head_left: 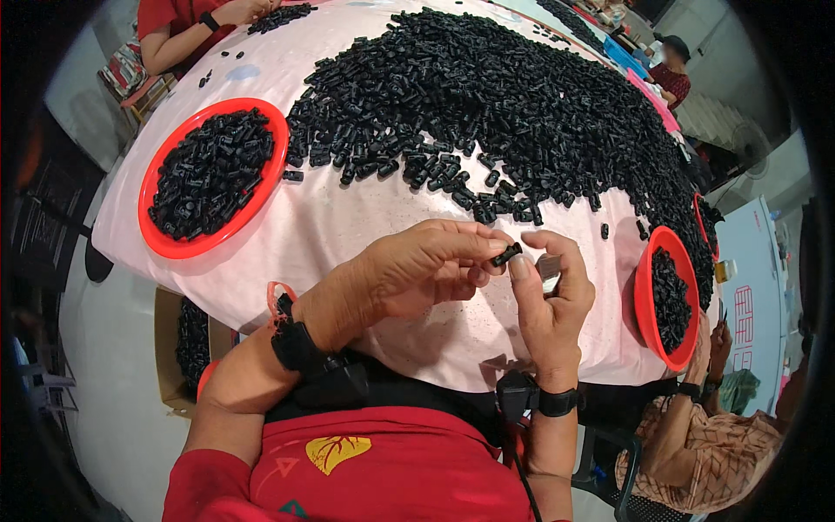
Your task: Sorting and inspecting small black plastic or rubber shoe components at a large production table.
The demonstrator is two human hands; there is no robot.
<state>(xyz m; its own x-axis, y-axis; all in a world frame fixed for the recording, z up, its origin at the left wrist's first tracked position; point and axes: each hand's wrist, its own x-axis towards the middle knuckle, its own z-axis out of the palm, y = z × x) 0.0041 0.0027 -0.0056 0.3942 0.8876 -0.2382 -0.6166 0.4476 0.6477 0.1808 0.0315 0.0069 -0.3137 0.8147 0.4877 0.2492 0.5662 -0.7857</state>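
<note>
Between the thumb and fingers of my left hand (409,268) is a small black cylindrical plastic part (506,254), tilted over the near side of the table. My right hand (553,317) is curled close beside it, its thumb tip against the part's right end. A flat silvery metal piece, perhaps a blade (548,268), shows between the thumb and curved index finger of that hand; most of it is hidden. Beyond both hands spreads a large heap of similar black parts (470,96), with loose ones at its near edge.
Red basins full of black parts stand at left (150,228) and right (646,309) on the pale pink tablecloth (348,226). Below the left edge is a cardboard box (170,348) of parts. Co-workers sit at far left, far right and near right, beside a dark chair (600,465).
</note>
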